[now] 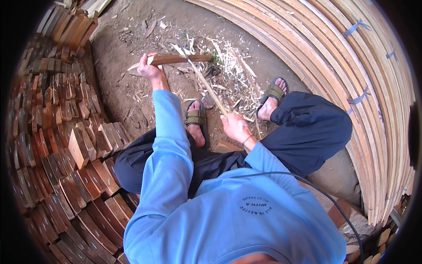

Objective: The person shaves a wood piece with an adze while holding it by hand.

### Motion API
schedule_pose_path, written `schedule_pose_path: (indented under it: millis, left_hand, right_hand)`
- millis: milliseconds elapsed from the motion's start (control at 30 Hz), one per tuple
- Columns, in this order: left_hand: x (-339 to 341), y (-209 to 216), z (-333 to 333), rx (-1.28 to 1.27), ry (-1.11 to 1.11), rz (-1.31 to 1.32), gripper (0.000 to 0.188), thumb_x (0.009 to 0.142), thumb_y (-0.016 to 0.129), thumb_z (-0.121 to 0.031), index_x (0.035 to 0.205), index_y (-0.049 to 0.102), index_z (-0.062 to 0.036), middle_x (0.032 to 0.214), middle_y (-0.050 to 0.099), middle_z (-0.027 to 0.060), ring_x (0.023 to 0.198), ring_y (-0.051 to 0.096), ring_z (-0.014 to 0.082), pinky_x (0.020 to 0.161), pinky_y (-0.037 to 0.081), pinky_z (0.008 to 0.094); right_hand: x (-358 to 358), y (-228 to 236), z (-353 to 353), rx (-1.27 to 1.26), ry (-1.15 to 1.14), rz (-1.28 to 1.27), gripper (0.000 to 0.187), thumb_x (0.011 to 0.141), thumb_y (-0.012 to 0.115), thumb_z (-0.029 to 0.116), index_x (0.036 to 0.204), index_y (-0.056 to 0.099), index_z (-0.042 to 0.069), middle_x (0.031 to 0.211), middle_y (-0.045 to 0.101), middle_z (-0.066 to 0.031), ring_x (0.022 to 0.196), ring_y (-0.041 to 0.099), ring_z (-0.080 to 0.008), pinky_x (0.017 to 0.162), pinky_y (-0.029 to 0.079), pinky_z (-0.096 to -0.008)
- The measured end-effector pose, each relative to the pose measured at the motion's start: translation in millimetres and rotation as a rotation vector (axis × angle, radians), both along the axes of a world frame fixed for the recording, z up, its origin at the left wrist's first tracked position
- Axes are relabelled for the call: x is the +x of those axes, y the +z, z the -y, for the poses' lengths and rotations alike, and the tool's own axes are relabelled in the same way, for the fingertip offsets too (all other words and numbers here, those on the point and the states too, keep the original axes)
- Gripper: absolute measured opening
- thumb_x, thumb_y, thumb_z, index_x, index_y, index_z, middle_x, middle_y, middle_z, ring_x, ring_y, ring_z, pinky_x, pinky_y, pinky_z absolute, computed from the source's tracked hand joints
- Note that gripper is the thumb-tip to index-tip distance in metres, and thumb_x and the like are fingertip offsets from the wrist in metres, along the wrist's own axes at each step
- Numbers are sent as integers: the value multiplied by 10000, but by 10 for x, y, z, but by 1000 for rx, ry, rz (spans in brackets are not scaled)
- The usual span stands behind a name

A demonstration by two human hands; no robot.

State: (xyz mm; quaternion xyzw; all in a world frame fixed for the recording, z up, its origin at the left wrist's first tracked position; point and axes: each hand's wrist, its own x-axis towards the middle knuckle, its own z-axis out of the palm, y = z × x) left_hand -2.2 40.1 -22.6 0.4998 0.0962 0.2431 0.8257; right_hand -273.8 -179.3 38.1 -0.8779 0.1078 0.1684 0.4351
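My left hand (pixel 150 69) is wrapped round the left end of a short wooden board (pixel 180 58), which lies sideways above the ground, with pale freshly cut wood at that end. My right hand (pixel 237 126) is closed on the long, light wooden handle (pixel 206 86) of a cutting tool. The tool slants up and leftward, and its narrow head (pixel 179 49) is at the middle of the board. From this angle the head's exact shape, and whether it touches the board, cannot be made out.
Pale wood shavings (pixel 226 66) litter the dirt floor (pixel 114 53) around the board. Stacked short wood pieces (pixel 57 145) rise on the left. Long curved planks (pixel 316 48), tied with bluish strips (pixel 358 27), line the right. My sandalled feet (pixel 195 119) flank the work spot. A black cable (pixel 325 191) crosses my shirt.
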Motion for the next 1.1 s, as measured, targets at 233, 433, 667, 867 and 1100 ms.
schedule_pose_path:
  millis: [233,433,667,867,1100]
  left_hand:
    - [27,-50,-22,126,-45,37,238,953,419,-71,813,579,36,738,632,162,708,640,268,727,537,386]
    - [-39,-51,-62,48,-42,3,209,919,465,-88,768,566,15,734,624,156,731,636,280,769,528,417]
    - [-93,-68,-254,-269,-119,-51,183,837,528,-159,722,572,-23,741,634,151,758,635,288,764,497,407]
    - [-237,-208,-560,-458,10,-119,146,746,546,-201,702,525,-64,701,575,111,749,595,293,780,465,417]
    - [-294,-339,-714,-517,89,-127,167,750,531,-234,688,467,-93,651,532,95,675,558,278,747,456,443]
  right_hand:
    - [3,-109,60,54,-97,96,326,938,537,236,811,571,-62,678,593,-289,701,620,-454,638,479,-512]
    - [-35,-251,133,-19,-67,71,314,970,508,291,966,558,-18,626,598,-169,541,613,-316,519,480,-442]
    - [-124,-180,595,795,-398,-306,216,1040,386,285,988,471,93,618,433,18,417,387,-52,348,362,-211]
    - [-94,-384,624,727,-227,-392,168,1006,482,188,964,536,34,660,458,21,473,448,-53,376,408,-225]
    - [-25,-284,492,662,-163,-412,210,1008,487,273,1081,498,76,617,402,42,424,373,-32,347,316,-211]
